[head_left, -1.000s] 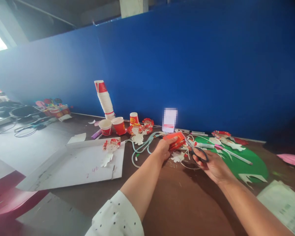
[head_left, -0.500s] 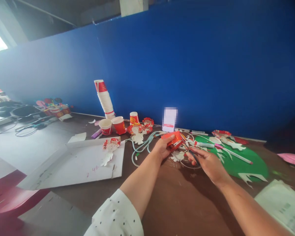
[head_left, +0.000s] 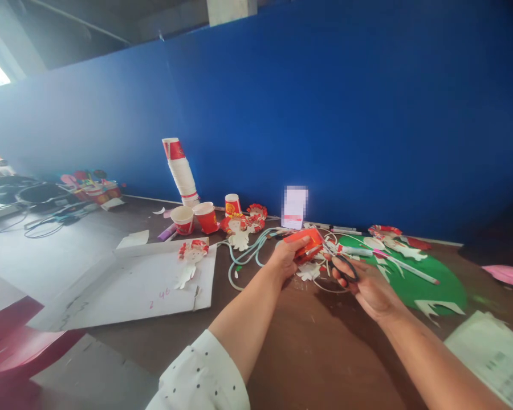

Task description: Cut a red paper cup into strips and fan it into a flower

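Head view, close work over the brown table (head_left: 301, 350). Left hand (head_left: 284, 259) is holding a red-orange piece (head_left: 311, 241), by its look folded paper or card; thumb is lying across the upper face, other fingers are tucking beneath, so the piece is sitting pinched between them. Right hand (head_left: 370, 285) is gripping black-handled scissors (head_left: 353, 267), fingers curling about the loops; how far the blades are standing apart I cannot tell.

Key relation: the piece is lying up and to the left of the right fingers, the scissors bridging that gap. Left hand is the nearer one, actually touching; right hand is staying clear of it. Scissors' long axis is slanting from handles at lower right to blades at upper left, aiming at the piece's right-hand edge. Whether the blades are touching that edge or resting just beside it is too small to judge. The piece's upper edge is running roughly left to right; its true long axis is uncertain because of the folds.

Relative to the left fingers, the piece is projecting beyond the thumb, up and rightward, its free right side facing the scissors. Below it, white cut-out paper (head_left: 309, 271) is lying on the table. Pale cable (head_left: 248, 261) is looping left of the hands; a green sheet (head_left: 440, 290) is spreading to the right.
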Demonstrator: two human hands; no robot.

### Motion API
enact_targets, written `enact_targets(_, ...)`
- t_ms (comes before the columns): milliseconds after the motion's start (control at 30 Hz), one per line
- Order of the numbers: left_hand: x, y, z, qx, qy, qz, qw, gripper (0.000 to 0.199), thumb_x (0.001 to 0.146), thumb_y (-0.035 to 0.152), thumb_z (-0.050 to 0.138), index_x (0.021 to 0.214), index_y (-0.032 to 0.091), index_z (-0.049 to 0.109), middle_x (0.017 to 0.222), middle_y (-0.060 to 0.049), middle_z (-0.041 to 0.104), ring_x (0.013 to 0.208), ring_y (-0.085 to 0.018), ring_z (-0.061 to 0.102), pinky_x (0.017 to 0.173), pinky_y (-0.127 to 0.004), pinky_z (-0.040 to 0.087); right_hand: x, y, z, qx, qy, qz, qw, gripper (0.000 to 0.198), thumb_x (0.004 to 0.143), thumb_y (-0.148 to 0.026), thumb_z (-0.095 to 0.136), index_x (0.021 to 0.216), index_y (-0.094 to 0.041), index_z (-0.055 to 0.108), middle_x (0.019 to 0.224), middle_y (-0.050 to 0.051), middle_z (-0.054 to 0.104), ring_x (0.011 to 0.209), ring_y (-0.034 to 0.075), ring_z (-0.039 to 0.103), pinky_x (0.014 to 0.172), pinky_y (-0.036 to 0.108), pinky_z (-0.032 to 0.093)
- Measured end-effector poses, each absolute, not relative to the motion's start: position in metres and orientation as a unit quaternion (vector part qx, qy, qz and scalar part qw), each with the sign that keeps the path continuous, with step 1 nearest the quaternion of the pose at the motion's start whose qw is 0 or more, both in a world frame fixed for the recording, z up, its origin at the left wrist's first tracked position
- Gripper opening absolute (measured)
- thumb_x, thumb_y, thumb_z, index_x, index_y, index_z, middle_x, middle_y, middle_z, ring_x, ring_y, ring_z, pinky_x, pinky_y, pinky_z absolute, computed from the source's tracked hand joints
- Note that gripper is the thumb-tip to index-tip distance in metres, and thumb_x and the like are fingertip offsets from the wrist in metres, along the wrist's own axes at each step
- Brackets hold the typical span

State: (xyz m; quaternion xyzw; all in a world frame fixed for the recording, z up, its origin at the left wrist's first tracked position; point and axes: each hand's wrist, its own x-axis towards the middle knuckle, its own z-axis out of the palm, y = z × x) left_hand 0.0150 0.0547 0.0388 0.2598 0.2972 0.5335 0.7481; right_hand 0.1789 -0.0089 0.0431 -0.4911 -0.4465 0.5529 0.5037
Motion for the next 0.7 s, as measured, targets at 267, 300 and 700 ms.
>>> enact_targets(267,0.0132,0.0548,0.0396,0.26,0.289,0.538,0.748,0.015,0.072,0.013,0.067,0.086,0.009,0.065,0.075,-0.008,0.068,0.063,-0.016,0.065,0.062,-0.028,0.055,0.178,-0.0097,0.0442,-0.488,-0.442,0.558,0.505,0.021,0.067,-0.036,0.078,0.08,-0.021,0.075,0.064,-0.001,0.054,0.054,0.007,0.043,0.043,0.017,0.032)
enact_targets(300,0.0132,0.0548,0.04,0.258,0.289,0.539,0.748,0.014,0.072,0.012,0.066,0.086,0.009,0.065,0.074,-0.008,0.068,0.063,-0.016,0.065,0.062,-0.028,0.055,0.1775,-0.0102,0.0451,-0.488,-0.443,0.557,0.505,0.021,0.066,-0.037,0.078,0.079,-0.02,0.075,0.064,0.0,0.054,0.054,0.008,0.043,0.043,0.018,0.032)
enact_targets(700,0.0102,0.0562,0.0392,0.248,0.298,0.531,0.754,0.018,0.072,0.014,0.068,0.088,0.01,0.065,0.08,-0.008,0.069,0.067,-0.017,0.066,0.063,-0.029,0.055,0.1756,-0.015,0.0497,-0.493,-0.451,0.575,0.473,0.033,0.071,-0.042,0.074,0.096,-0.02,0.072,0.072,0.001,0.059,0.06,0.009,0.05,0.05,0.019,0.039)
